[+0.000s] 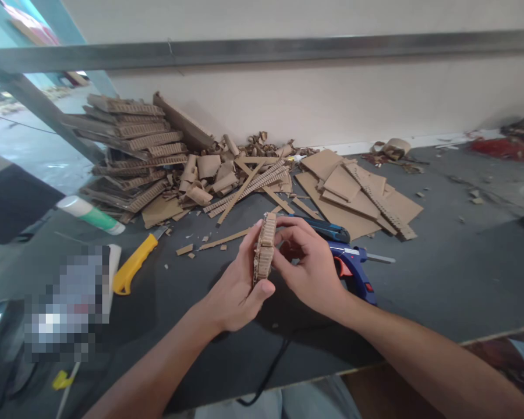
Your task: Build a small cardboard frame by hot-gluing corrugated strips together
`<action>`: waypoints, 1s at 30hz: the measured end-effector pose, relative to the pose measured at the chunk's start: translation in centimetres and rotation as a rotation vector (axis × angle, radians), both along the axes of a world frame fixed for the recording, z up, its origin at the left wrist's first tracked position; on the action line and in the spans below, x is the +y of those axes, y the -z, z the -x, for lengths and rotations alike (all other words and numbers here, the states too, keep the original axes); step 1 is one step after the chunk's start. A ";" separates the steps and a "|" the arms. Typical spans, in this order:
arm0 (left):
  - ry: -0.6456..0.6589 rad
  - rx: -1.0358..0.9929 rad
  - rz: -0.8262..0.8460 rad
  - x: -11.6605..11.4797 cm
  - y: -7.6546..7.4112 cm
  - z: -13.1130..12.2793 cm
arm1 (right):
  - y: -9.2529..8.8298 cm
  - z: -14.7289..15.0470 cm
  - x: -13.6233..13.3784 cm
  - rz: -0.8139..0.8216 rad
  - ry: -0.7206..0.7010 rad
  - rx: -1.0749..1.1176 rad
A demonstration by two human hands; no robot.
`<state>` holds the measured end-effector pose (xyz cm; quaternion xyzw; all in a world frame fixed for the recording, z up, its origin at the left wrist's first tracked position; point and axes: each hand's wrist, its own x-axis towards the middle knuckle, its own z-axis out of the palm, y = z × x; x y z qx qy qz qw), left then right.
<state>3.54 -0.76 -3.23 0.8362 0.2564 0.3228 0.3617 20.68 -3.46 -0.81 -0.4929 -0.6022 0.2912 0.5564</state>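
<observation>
A small cardboard piece [265, 247] with a ridged, corrugated edge strip stands on edge between my two hands, above the dark tabletop. My left hand [240, 291] is wrapped round its left side and bottom, thumb at the near end. On the other side, the fingertips of my right hand [312, 265] press against the ridged edge in a pinch. Right behind my right hand lie a blue glue gun [353, 267] with an orange trigger and a dark blue cutter [327, 228], both partly covered by the hand.
A stack of ridged cardboard pieces [135, 137] stands at the back left, beside rolled scraps [209, 169]. Flat cardboard sheets [353, 186] lie at the back right. A yellow-handled knife [135, 265] and a white-green tube [91, 215] are on the left. A cable [273, 366] hangs over the front edge.
</observation>
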 end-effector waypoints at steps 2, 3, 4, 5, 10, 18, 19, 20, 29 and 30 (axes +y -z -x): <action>0.005 -0.017 0.016 0.0 0.0 0.0 | 0.1 0.0 0.0 0.016 0.005 0.000; 0.002 -0.034 0.036 -0.1 0.0 -0.1 | 0.1 0.0 0.0 0.027 0.005 -0.005; -0.011 -0.065 0.074 -0.1 0.0 -0.2 | 0.1 0.0 0.0 0.037 0.002 -0.014; -0.034 -0.112 0.141 -0.1 0.0 -0.3 | -0.1 -0.2 0.0 0.043 -0.004 -0.028; -0.127 -0.491 0.826 0.8 -0.2 -0.5 | -2.7 -2.8 0.2 0.036 0.129 -0.254; -0.114 -0.875 1.121 3.3 -0.6 1.5 | -0.6 -10.2 -4.5 0.625 0.372 -1.039; -0.084 -0.865 1.148 3.4 -0.6 1.7 | 0.4 -10.6 -5.2 0.660 0.370 -1.008; -0.056 -0.840 1.173 3.5 -0.5 1.8 | 1.2 -10.8 -5.8 0.699 0.384 -0.967; -0.082 -0.793 1.122 3.5 -0.7 1.5 | 2.3 -11.2 -5.7 0.887 0.347 -0.891; -0.080 -0.794 1.125 3.5 -0.7 1.5 | 2.2 -11.0 -5.6 0.891 0.348 -0.907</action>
